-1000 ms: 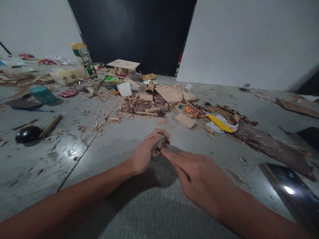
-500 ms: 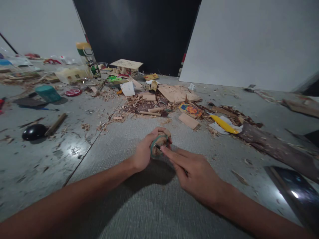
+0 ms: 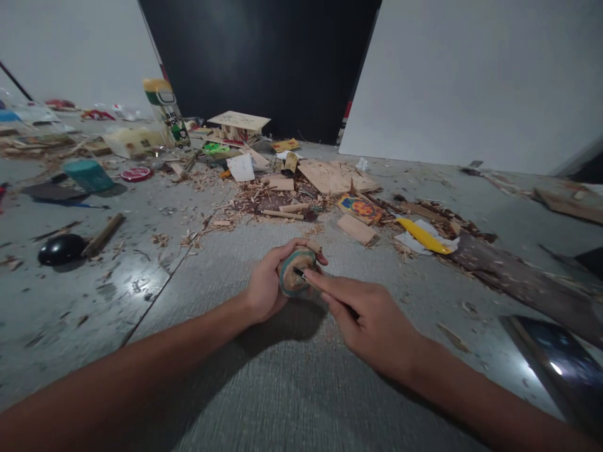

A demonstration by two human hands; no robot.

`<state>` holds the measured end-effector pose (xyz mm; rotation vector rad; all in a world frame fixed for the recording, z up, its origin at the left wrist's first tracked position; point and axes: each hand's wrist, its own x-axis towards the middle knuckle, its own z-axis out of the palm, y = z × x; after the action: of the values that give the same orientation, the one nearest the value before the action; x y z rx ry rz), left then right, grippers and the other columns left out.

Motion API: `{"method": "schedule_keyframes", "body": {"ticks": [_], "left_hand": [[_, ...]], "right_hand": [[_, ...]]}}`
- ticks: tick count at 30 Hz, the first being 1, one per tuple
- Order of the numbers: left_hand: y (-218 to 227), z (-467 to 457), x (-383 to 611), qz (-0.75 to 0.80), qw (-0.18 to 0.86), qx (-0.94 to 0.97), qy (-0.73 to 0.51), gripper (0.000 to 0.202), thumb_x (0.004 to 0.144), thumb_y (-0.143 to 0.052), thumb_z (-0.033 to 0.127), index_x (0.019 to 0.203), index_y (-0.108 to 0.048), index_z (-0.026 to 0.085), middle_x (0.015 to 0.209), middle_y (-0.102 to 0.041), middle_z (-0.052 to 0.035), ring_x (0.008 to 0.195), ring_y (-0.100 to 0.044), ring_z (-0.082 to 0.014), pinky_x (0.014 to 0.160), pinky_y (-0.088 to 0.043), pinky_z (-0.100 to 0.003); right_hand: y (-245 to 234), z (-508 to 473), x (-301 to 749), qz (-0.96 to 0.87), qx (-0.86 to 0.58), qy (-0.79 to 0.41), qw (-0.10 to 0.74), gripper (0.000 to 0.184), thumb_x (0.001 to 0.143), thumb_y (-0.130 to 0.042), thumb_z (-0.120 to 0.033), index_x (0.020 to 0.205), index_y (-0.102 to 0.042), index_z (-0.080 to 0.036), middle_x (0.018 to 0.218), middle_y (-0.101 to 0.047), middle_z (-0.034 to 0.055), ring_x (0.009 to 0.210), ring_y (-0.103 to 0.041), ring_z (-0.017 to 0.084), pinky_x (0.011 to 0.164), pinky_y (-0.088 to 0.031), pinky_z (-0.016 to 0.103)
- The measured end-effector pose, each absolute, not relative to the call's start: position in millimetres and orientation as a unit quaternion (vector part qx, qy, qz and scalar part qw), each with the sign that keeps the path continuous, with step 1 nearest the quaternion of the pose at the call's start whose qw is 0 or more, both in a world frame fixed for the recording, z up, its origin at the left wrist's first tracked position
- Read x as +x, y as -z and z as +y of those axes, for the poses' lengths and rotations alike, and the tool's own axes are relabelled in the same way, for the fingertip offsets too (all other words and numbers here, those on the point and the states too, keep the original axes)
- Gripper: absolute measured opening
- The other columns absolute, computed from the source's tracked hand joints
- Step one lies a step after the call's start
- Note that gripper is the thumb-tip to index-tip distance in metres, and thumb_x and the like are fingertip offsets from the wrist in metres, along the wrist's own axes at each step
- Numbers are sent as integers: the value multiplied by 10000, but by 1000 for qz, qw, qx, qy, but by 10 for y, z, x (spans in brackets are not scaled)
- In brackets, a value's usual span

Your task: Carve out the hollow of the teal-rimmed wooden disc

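Grey floor (image 3: 292, 389), shavings (image 3: 323, 201) edging twelve o'clock

Mid-dial, the left hand (image 3: 264, 286) wraps its fingers round a teal-banded piece (image 3: 291, 287); the right hand (image 3: 372, 317) pinches a slim dark tool (image 3: 300, 273) against it. Glossy slab (image 3: 560, 367) at four; elbow room toward six.

Item 1: round wooden piece (image 3: 290, 284), one. Tan face, browner toward the middle; blue-green band running around the rim. Held in the left grip (image 3: 267, 282), face tilted up toward the viewer, far edge partly covered by fingers.

Item 2: slim hand tool (image 3: 300, 273), one — dark, narrow shaft, mostly hidden in the right grip (image 3: 365, 314). Slants up and leftward, tip at the middle of the tan face — depth of entry, if any, not discernible.
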<state>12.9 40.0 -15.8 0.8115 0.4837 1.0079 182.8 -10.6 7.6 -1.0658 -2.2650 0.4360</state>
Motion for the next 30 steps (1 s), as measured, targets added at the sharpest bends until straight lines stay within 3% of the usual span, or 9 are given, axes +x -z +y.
{"method": "schedule_keyframes", "body": {"ticks": [8,14,19,30], "left_hand": [[166,376,136,240,741,401,-481,273,827,-521,386,894,-624,143,859,-630,-67,781,-584,-168,720,-464,-282],[211,380,152,253,705,468,-469,322,825,-555,469,910,-598,162,875,-601,-57,771,-550,-168,694,-438,-288],[202,348,168,261,686,503,-457,309,856,-529,480,910,-573,179,880,-577,-54,757,-521,-166,683,-422,-298],[207,355,145,226,728,455,-460,249,857,-476,395,903,-569,169,873,-612,-55,772,-567,-166,688,-441,-288]], "right_hand": [[-311,-206,1833,-843,-444,-183,241,425,916,-468,-92,1293,-656,-153,1107,-762,121,902,-750,233,812,-617,388],[-416,-241,1797,-848,-448,-171,226,429,910,-479,-85,1274,-672,-206,1097,-768,91,930,-750,253,821,-622,410],[-466,-285,1791,-849,-470,-151,188,421,899,-480,-88,1242,-694,-202,921,-789,102,828,-761,286,768,-632,455],[-172,-216,1797,-848,-435,-165,255,442,925,-415,-115,1295,-654,-143,1055,-770,125,907,-731,231,795,-593,377]]}}
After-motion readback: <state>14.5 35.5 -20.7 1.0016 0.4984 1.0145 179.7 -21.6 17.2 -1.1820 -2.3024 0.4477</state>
